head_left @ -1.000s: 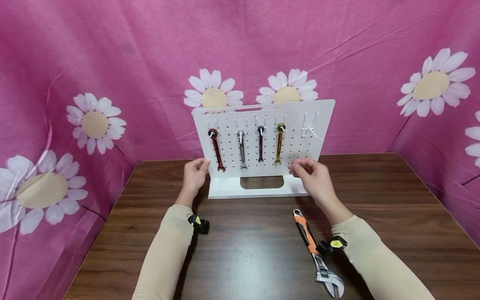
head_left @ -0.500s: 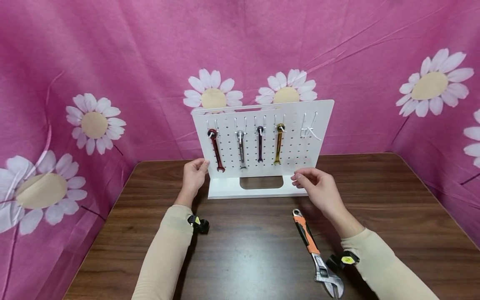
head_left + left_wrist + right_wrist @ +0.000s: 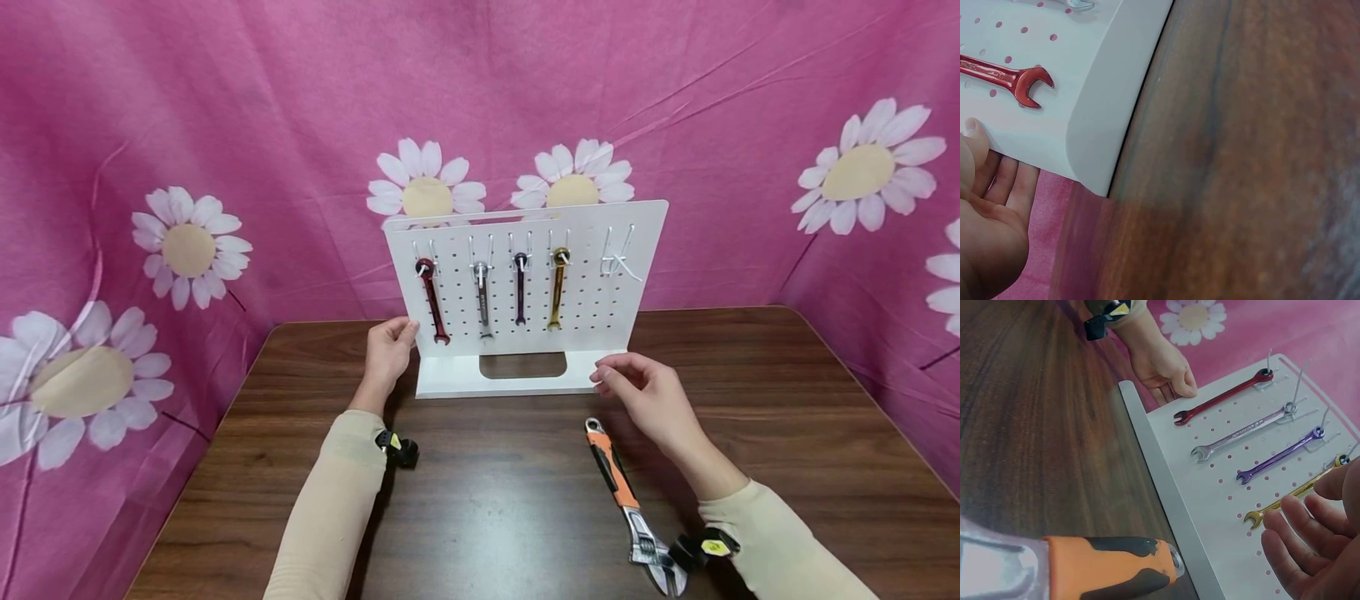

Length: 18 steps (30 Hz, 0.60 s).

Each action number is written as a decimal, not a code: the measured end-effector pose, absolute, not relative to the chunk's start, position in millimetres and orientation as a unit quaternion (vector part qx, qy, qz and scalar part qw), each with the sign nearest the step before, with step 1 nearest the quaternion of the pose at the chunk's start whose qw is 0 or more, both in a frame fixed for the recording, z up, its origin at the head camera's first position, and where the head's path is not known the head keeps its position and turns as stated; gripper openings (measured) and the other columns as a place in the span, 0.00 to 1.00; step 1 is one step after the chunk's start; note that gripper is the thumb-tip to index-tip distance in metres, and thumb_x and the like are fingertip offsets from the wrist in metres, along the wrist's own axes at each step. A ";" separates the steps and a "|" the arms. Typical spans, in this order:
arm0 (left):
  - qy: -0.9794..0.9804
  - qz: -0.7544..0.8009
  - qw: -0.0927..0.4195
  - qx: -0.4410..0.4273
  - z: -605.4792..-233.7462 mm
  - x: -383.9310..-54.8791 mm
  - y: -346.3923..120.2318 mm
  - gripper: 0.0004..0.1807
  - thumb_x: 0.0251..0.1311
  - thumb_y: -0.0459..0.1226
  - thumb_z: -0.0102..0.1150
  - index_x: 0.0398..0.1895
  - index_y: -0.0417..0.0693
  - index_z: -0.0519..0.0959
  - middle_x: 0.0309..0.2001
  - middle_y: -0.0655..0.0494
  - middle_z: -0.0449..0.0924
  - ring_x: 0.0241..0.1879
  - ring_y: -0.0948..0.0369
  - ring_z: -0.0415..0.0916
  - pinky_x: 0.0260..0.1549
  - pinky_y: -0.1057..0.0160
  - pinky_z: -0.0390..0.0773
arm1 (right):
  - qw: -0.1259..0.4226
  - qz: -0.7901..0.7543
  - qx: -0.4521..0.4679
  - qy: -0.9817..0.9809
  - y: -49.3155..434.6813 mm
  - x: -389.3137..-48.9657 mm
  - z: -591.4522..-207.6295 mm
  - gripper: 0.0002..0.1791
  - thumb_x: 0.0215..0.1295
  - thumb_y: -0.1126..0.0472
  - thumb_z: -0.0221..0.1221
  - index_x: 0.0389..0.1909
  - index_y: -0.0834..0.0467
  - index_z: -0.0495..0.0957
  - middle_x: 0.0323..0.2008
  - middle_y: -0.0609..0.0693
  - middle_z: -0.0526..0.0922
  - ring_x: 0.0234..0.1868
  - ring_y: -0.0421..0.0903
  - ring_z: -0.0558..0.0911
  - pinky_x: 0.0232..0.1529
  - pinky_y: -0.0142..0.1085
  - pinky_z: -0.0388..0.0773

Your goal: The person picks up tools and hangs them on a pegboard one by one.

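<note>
A white pegboard stand (image 3: 540, 343) stands upright, with a red wrench (image 3: 434, 307), a silver wrench (image 3: 482, 302), a purple wrench (image 3: 521, 293) and a gold wrench (image 3: 557, 296) hanging in a row. My left hand (image 3: 387, 354) grips its left edge. In the left wrist view the thumb (image 3: 974, 132) lies on the front, the other fingers behind the panel. Near the right end of the base is my right hand (image 3: 652, 396), loosely bent and holding nothing. Below it an adjustable wrench (image 3: 617, 483) with an orange and black handle lies on the table.
White wire hooks (image 3: 617, 265) stick out at the pegboard's right, with no wrench on them. The dark wooden table (image 3: 480, 467) runs back to a pink curtain (image 3: 300, 167) with daisies.
My right hand has drawn back from the panel's lower right, down and to the right. The left hand, pegboard and wrenches stay put.
</note>
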<state>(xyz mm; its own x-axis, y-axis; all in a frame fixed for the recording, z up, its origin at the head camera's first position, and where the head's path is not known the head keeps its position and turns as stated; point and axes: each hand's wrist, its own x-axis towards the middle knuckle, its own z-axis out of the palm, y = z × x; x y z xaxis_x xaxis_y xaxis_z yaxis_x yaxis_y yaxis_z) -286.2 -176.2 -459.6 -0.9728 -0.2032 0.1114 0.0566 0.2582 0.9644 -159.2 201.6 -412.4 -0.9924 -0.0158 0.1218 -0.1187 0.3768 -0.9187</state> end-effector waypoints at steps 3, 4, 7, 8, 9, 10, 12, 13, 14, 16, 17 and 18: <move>-0.787 -0.606 0.107 0.047 -460.1 -286.9 -176.3 0.12 0.77 0.33 0.62 0.49 0.30 0.88 0.42 0.45 0.91 0.36 0.72 0.79 0.48 0.64 0.87 | 0.044 0.555 0.046 -0.829 203.0 -156.6 -414.3 0.13 0.80 0.65 0.61 0.55 0.71 0.82 0.42 0.62 0.91 0.37 0.36 0.88 0.43 0.30 0.88; -0.787 -0.606 0.108 0.046 -460.3 -287.0 -176.1 0.12 0.77 0.33 0.62 0.49 0.30 0.88 0.42 0.44 0.91 0.36 0.72 0.79 0.48 0.64 0.87 | 0.043 0.554 0.047 -0.830 203.5 -155.4 -414.7 0.13 0.80 0.65 0.61 0.55 0.71 0.82 0.42 0.62 0.91 0.37 0.37 0.88 0.43 0.30 0.88; -0.786 -0.606 0.111 0.046 -461.1 -287.3 -176.1 0.11 0.77 0.32 0.62 0.49 0.30 0.88 0.43 0.43 0.91 0.35 0.72 0.79 0.45 0.68 0.86 | 0.035 0.549 0.049 -0.833 205.1 -151.5 -416.0 0.13 0.80 0.66 0.60 0.55 0.71 0.82 0.42 0.62 0.91 0.38 0.37 0.88 0.43 0.31 0.88; -0.786 -0.606 0.111 0.045 -461.2 -287.3 -176.1 0.11 0.77 0.32 0.62 0.49 0.29 0.88 0.43 0.43 0.91 0.35 0.73 0.79 0.43 0.70 0.85 | 0.032 0.545 0.049 -0.836 205.7 -150.0 -416.5 0.13 0.80 0.65 0.60 0.55 0.70 0.82 0.42 0.61 0.91 0.38 0.37 0.88 0.43 0.30 0.88; -0.785 -0.607 0.110 0.045 -461.3 -287.2 -176.1 0.11 0.77 0.32 0.62 0.49 0.29 0.88 0.43 0.42 0.91 0.34 0.73 0.79 0.42 0.72 0.83 | 0.028 0.542 0.047 -0.838 206.1 -148.2 -416.2 0.13 0.80 0.65 0.60 0.55 0.69 0.83 0.42 0.61 0.91 0.38 0.36 0.87 0.44 0.30 0.88; -0.785 -0.608 0.110 0.045 -461.4 -287.0 -176.1 0.12 0.77 0.32 0.62 0.49 0.29 0.88 0.43 0.42 0.91 0.34 0.73 0.79 0.40 0.74 0.82 | 0.025 0.539 0.046 -0.841 206.8 -146.7 -416.7 0.13 0.80 0.65 0.60 0.56 0.69 0.83 0.42 0.60 0.91 0.38 0.36 0.87 0.44 0.30 0.88; -0.784 -0.609 0.109 0.045 -461.1 -286.6 -176.1 0.12 0.77 0.32 0.62 0.49 0.29 0.87 0.43 0.41 0.91 0.34 0.73 0.79 0.38 0.77 0.81 | 0.017 0.536 0.047 -0.843 208.1 -143.8 -417.9 0.13 0.80 0.64 0.61 0.56 0.68 0.83 0.42 0.60 0.91 0.38 0.36 0.87 0.44 0.31 0.88; -0.784 -0.610 0.109 0.044 -460.9 -286.4 -176.0 0.12 0.77 0.32 0.62 0.49 0.29 0.87 0.43 0.41 0.91 0.34 0.73 0.79 0.38 0.77 0.81 | 0.014 0.537 0.047 -0.842 208.8 -142.6 -418.4 0.13 0.80 0.64 0.61 0.56 0.68 0.83 0.42 0.60 0.91 0.38 0.37 0.88 0.44 0.31 0.88; -0.783 -0.611 0.109 0.044 -460.7 -286.3 -175.9 0.12 0.77 0.32 0.62 0.49 0.29 0.87 0.42 0.41 0.91 0.34 0.73 0.79 0.38 0.78 0.81 | 0.011 0.538 0.047 -0.842 209.4 -141.6 -419.0 0.13 0.80 0.64 0.62 0.56 0.68 0.83 0.42 0.60 0.91 0.37 0.37 0.88 0.44 0.31 0.88; -0.783 -0.610 0.110 0.043 -460.3 -286.0 -175.9 0.12 0.77 0.32 0.62 0.49 0.29 0.87 0.41 0.42 0.91 0.34 0.72 0.79 0.37 0.78 0.81 | 0.004 0.538 0.046 -0.842 210.8 -139.6 -420.0 0.13 0.79 0.63 0.63 0.56 0.69 0.83 0.41 0.60 0.91 0.37 0.39 0.89 0.44 0.32 0.88; -0.783 -0.610 0.111 0.044 -460.1 -285.9 -175.9 0.12 0.77 0.32 0.62 0.49 0.29 0.87 0.41 0.43 0.91 0.34 0.72 0.79 0.37 0.78 0.81 | 0.000 0.537 0.045 -0.842 211.5 -138.6 -420.4 0.13 0.79 0.63 0.63 0.55 0.69 0.83 0.41 0.60 0.91 0.37 0.40 0.90 0.44 0.32 0.88; -0.784 -0.610 0.110 0.045 -459.9 -285.9 -175.9 0.12 0.77 0.32 0.62 0.49 0.29 0.87 0.41 0.44 0.91 0.34 0.72 0.79 0.37 0.78 0.81 | -0.004 0.535 0.043 -0.844 212.1 -137.6 -420.9 0.14 0.79 0.63 0.63 0.56 0.68 0.83 0.41 0.60 0.91 0.37 0.40 0.90 0.44 0.32 0.88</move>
<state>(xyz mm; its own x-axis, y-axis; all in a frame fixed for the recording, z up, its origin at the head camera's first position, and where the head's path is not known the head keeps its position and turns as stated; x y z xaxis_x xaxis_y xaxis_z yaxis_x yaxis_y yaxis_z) -285.9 -175.9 -459.9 -0.9718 -0.2042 0.1182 0.0643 0.2527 0.9654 -137.6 212.1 -420.9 -0.9962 -0.0770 0.0402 -0.0692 0.4234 -0.9033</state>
